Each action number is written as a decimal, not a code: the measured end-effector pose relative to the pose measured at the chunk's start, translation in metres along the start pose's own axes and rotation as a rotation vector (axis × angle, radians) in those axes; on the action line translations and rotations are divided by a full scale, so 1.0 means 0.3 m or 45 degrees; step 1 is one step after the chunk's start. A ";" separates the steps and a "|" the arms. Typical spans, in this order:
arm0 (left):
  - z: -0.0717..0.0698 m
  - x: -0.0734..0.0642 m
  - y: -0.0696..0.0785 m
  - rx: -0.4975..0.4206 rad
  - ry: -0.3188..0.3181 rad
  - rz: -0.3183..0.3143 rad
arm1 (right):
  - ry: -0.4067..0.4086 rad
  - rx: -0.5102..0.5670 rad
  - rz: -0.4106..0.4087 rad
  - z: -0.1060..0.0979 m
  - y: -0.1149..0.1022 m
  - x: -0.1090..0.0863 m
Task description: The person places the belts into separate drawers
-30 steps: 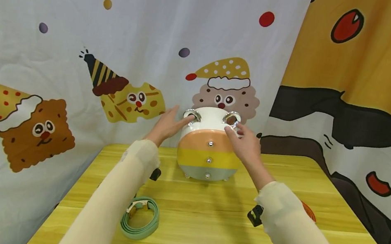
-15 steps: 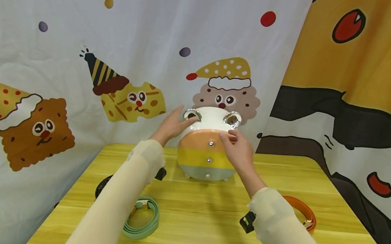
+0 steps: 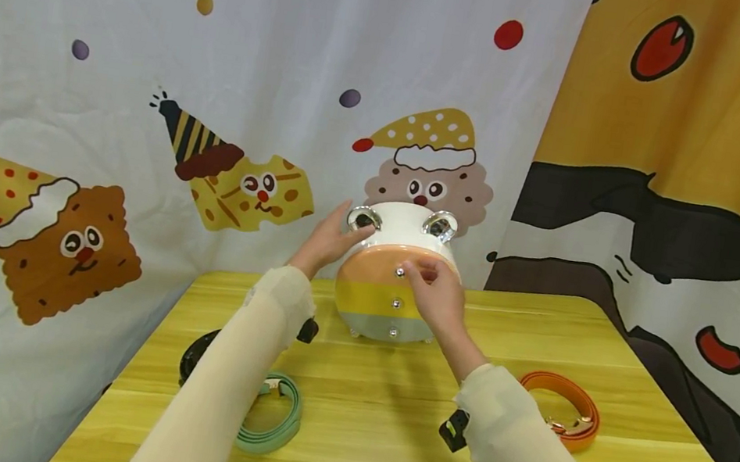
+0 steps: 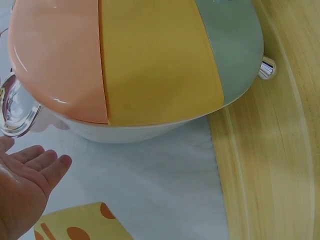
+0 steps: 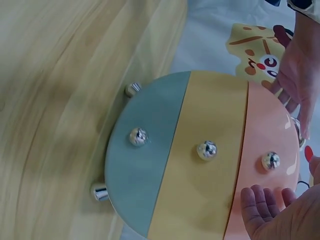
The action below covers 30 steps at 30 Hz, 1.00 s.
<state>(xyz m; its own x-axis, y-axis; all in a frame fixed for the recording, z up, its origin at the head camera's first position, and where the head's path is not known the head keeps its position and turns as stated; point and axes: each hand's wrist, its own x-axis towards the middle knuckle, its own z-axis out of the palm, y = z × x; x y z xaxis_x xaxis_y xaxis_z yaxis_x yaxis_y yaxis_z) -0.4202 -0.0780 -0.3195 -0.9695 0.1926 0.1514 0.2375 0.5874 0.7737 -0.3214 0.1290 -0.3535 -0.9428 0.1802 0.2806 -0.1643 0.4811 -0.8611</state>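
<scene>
A small frog-shaped cabinet (image 3: 350, 295) with a white top and silver ring eyes stands at the back of the table. Its three drawers are orange, yellow and grey-green, each with a round silver knob. Beside its upper left is my left hand (image 3: 328, 241), fingers extended and thumb near the left eye ring (image 3: 364, 218); whether it touches is unclear. My right hand (image 3: 439, 296) is in front of the orange drawer (image 5: 260, 130), thumb close to the top knob (image 5: 270, 161). In the right wrist view its relaxed fingers (image 5: 257, 202) are apart from that knob.
A coiled green belt (image 3: 290, 425) lies in the front left of the wooden table (image 3: 367, 452). Partly behind the left sleeve is a black coil (image 3: 191, 356). An orange belt (image 3: 592, 416) lies coiled at the right. A printed curtain (image 3: 283, 37) hangs behind the table.
My right hand has moved down and left, from the right eye ring to the top knob. My left hand has barely shifted. More of the orange belt and black coil shows.
</scene>
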 end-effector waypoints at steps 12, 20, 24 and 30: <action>0.018 0.007 -0.018 -0.057 -0.005 0.024 | -0.011 0.046 0.076 0.071 0.015 -0.011; 0.029 0.011 -0.032 -0.098 -0.013 0.053 | 0.023 0.092 0.093 0.099 0.022 -0.015; 0.031 0.013 -0.033 -0.110 -0.012 0.076 | 0.058 0.140 0.092 0.111 0.023 -0.015; 0.033 0.019 -0.035 -0.130 -0.018 0.104 | 0.134 0.165 0.086 0.132 0.031 -0.008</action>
<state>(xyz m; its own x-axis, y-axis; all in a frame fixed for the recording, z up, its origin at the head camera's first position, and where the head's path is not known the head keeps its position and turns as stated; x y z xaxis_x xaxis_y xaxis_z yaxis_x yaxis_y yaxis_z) -0.4276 -0.0752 -0.3328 -0.9460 0.2480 0.2088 0.3080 0.4862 0.8178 -0.3320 0.0991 -0.3788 -0.9185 0.3006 0.2570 -0.1440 0.3512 -0.9252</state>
